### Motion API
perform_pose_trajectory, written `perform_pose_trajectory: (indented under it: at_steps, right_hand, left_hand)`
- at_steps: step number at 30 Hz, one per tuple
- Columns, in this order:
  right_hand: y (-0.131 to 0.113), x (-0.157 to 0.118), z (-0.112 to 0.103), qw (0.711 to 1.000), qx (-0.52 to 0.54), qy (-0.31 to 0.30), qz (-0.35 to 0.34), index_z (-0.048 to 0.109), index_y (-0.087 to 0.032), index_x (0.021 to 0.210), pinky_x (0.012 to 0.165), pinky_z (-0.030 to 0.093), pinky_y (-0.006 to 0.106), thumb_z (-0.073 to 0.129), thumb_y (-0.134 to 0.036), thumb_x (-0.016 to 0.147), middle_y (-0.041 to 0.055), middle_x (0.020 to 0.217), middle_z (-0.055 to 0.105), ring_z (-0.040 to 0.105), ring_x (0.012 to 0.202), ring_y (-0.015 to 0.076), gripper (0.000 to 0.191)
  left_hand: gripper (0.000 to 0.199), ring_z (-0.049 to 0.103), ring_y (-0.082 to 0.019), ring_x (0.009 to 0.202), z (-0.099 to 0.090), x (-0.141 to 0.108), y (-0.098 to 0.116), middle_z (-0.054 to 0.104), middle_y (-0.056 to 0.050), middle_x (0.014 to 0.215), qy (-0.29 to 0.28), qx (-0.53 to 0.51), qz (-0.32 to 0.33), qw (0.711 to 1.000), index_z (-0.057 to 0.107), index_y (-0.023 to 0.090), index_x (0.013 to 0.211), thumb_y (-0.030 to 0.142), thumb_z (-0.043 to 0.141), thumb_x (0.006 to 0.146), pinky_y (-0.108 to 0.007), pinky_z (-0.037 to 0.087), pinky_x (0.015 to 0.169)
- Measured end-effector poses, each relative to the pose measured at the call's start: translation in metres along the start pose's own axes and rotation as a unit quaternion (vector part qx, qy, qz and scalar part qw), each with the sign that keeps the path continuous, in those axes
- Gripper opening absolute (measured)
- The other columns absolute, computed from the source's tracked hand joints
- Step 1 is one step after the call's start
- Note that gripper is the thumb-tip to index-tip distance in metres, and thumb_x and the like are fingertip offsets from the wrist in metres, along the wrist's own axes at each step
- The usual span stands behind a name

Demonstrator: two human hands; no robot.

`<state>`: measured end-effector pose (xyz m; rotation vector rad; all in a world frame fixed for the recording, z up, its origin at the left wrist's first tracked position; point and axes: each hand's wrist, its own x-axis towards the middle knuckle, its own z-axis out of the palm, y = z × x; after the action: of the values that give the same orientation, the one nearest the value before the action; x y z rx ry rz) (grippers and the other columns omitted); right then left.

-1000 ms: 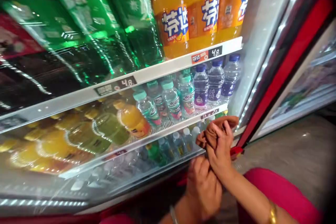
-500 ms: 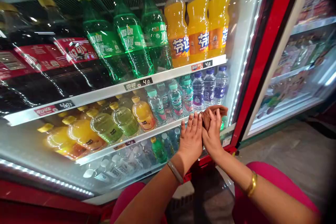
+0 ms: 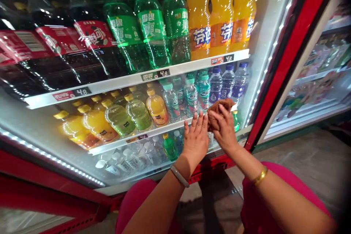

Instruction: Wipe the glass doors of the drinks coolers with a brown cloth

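A crumpled brown cloth (image 3: 221, 106) is under the fingers of my right hand (image 3: 225, 127), which presses it against the glass front of a drinks fridge. My left hand (image 3: 195, 137) lies flat just to the left, fingers spread and pointing up, holding nothing. Its fingertips come near the cloth's left edge. Behind the glass, teal-capped bottles (image 3: 191, 95) and purple-labelled water bottles (image 3: 228, 80) stand on the middle shelf above my hands. A small green bottle (image 3: 170, 147) is on the bottom shelf, left of my left hand.
Large cola bottles (image 3: 94, 33), green bottles (image 3: 150, 25) and orange bottles (image 3: 222, 14) fill the top shelf. Yellow juice bottles (image 3: 94, 122) stand lower left. A red door frame (image 3: 290, 51) runs down the right, with another fridge beyond it. Grey floor (image 3: 287, 150) shows below.
My hands have moved slightly apart, and the right hand's fingers now spread over the cloth. The view has shifted, so the shelves appear higher and further right.
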<state>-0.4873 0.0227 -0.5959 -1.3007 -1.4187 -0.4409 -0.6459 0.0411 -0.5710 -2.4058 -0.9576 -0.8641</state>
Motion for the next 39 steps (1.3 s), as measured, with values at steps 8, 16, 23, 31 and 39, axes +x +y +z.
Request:
perform_pose_trajectory:
  at_steps: [8,16,23,31,39]
  right_hand:
    - [-0.016,-0.031,0.024,1.000,-0.012,0.007,0.012,0.043,-0.027,0.153,0.123,0.026,0.073,0.051,-0.018,0.091,0.0164,0.166,0.029,0.022,0.159,0.0347,0.064]
    - [-0.024,-0.018,0.017,0.998,-0.050,0.017,-0.040,0.053,-0.030,0.144,0.123,0.031,0.067,0.060,-0.021,0.093,0.0153,0.160,0.036,0.032,0.154,0.0355,0.052]
    - [-0.038,-0.021,0.030,0.984,-0.016,-0.034,-0.174,0.057,-0.032,0.138,0.127,0.026,0.067,0.063,-0.020,0.091,0.0092,0.146,0.052,0.043,0.147,0.0317,0.049]
    - [-0.046,-0.026,0.027,0.998,-0.019,-0.010,-0.061,0.053,-0.027,0.146,0.124,0.027,0.068,0.066,-0.022,0.090,0.0166,0.160,0.033,0.029,0.154,0.0401,0.058]
    - [-0.039,0.004,0.024,0.980,-0.006,0.020,-0.200,0.064,-0.032,0.132,0.118,0.041,0.060,0.077,-0.028,0.085,0.0099,0.144,0.051,0.052,0.137,0.0346,0.048]
  left_hand:
    - [0.087,0.022,-0.028,0.162,-0.022,-0.015,-0.028,0.026,-0.008,0.174,-0.026,0.015,-0.004,1.000,0.016,0.020,0.168,0.023,0.060,0.093,-0.054,0.016,0.134]
    - [0.078,0.019,-0.024,0.163,-0.018,-0.032,-0.043,0.028,-0.004,0.173,-0.022,0.029,-0.003,0.999,0.018,0.022,0.168,0.026,0.052,0.098,-0.049,0.003,0.135]
    - [0.082,0.019,-0.025,0.163,-0.020,-0.045,-0.049,0.029,-0.009,0.172,-0.021,0.020,-0.013,0.999,0.016,0.016,0.168,0.023,0.052,0.096,-0.048,0.006,0.134]
    - [0.084,0.018,-0.026,0.163,-0.029,-0.065,-0.066,0.027,-0.006,0.174,-0.020,0.031,-0.032,0.999,0.011,0.022,0.169,0.025,0.054,0.097,-0.047,-0.002,0.134]
    - [0.089,0.014,-0.029,0.164,-0.037,-0.070,-0.071,0.023,-0.012,0.174,0.016,0.048,-0.059,0.997,0.006,0.018,0.169,0.026,0.058,0.097,-0.054,0.010,0.134]
